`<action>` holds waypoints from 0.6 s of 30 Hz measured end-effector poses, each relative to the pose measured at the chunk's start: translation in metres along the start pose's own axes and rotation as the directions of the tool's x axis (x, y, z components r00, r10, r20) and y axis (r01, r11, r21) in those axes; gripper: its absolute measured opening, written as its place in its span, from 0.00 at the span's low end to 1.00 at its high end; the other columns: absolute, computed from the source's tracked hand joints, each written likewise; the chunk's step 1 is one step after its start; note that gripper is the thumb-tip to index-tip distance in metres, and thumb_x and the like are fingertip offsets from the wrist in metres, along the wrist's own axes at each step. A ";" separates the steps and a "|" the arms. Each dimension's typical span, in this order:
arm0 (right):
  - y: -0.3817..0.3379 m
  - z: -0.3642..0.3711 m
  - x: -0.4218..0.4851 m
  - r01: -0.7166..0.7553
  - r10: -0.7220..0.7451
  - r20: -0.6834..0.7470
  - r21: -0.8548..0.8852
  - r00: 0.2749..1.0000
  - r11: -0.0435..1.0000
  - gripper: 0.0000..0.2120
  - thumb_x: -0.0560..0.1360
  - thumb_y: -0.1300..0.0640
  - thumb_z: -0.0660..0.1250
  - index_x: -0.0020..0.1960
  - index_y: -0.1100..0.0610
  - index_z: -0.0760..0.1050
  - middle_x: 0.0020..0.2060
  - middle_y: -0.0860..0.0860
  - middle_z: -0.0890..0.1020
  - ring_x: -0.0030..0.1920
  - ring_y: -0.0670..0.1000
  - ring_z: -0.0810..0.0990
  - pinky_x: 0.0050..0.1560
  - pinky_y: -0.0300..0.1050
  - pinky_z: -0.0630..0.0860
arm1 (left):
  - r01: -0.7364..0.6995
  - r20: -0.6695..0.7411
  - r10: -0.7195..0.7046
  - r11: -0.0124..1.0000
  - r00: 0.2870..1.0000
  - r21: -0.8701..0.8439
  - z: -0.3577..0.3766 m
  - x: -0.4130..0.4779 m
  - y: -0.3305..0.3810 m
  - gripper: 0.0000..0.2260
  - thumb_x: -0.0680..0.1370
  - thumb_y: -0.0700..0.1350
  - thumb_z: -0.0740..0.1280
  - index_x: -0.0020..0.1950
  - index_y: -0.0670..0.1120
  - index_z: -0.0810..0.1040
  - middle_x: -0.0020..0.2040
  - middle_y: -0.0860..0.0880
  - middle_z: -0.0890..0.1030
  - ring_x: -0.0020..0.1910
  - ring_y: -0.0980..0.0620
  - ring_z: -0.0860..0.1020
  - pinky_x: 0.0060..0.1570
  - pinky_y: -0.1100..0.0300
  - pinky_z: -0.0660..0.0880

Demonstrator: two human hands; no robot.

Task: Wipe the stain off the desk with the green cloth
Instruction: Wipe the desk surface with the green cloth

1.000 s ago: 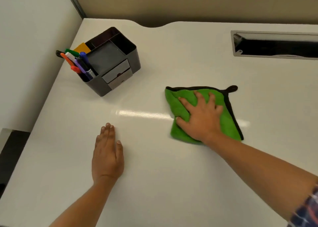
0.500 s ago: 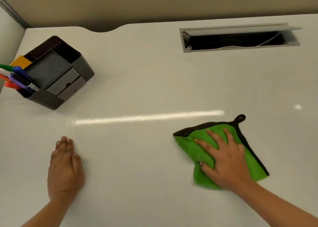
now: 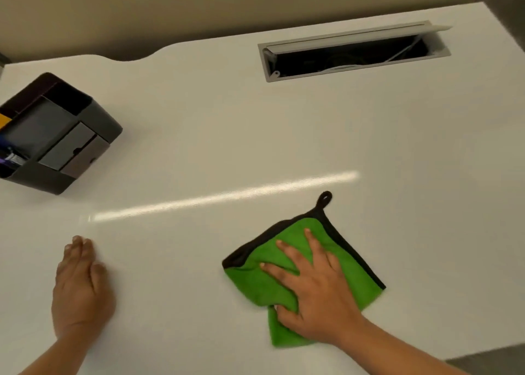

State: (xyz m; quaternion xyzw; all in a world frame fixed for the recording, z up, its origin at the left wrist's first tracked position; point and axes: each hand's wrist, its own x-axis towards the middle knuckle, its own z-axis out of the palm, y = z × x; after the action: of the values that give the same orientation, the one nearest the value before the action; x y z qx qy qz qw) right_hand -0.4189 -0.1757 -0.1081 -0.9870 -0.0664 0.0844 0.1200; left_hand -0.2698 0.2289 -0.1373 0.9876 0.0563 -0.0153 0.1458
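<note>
Head view: black-edged green cloth (image 3: 250, 286) lies rumpled under right hand (image 3: 315, 298).

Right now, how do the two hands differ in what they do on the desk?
The right hand presses flat on the green cloth with fingers spread; the left hand rests on the bare white desk with fingers together. The right hand touches cloth, the left hand nothing else. Both lie palm down.

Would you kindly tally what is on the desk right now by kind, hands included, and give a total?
Hands: 2, left hand flat on the desk, right hand pressing the cloth
Cloths: 1, green cloth
Organisers: 1, dark organiser at the left edge
Cable slots: 1, open cable slot at the back
Total: 5
</note>
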 end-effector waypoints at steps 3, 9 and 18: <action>0.051 -0.010 -0.039 -0.094 0.094 -0.002 -0.042 0.996 0.995 0.38 0.67 0.26 0.61 0.75 0.30 0.57 0.78 0.44 0.62 0.79 0.65 0.49 0.64 0.66 0.65 | -0.008 -0.007 0.008 1.000 1.000 -0.012 -0.001 -0.002 0.002 0.27 0.78 0.50 0.45 0.75 0.42 0.60 0.78 0.45 0.59 0.77 0.47 0.53 0.73 0.51 0.50; 0.129 -0.047 0.013 -0.468 0.459 -0.095 -0.146 0.883 0.871 0.39 0.69 0.22 0.49 0.77 0.34 0.54 0.78 0.52 0.61 0.75 0.72 0.55 0.65 0.69 0.63 | -0.031 -0.018 0.030 0.999 0.999 -0.020 -0.001 0.001 0.004 0.27 0.78 0.50 0.45 0.75 0.40 0.61 0.77 0.42 0.60 0.77 0.45 0.54 0.74 0.51 0.50; 0.068 -0.034 0.078 -0.261 0.246 -0.109 -0.158 0.963 0.952 0.35 0.74 0.25 0.46 0.78 0.36 0.52 0.80 0.58 0.57 0.78 0.69 0.50 0.73 0.72 0.52 | -0.026 -0.022 0.025 0.999 0.999 -0.046 -0.004 -0.003 0.007 0.26 0.79 0.50 0.46 0.75 0.41 0.61 0.77 0.44 0.60 0.77 0.48 0.54 0.74 0.53 0.50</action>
State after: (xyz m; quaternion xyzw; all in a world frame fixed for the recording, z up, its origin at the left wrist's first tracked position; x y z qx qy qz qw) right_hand -0.3293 -0.2373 -0.1045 -0.9967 0.0592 0.0495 0.0261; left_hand -0.2721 0.2233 -0.1314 0.9847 0.0457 -0.0014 0.1679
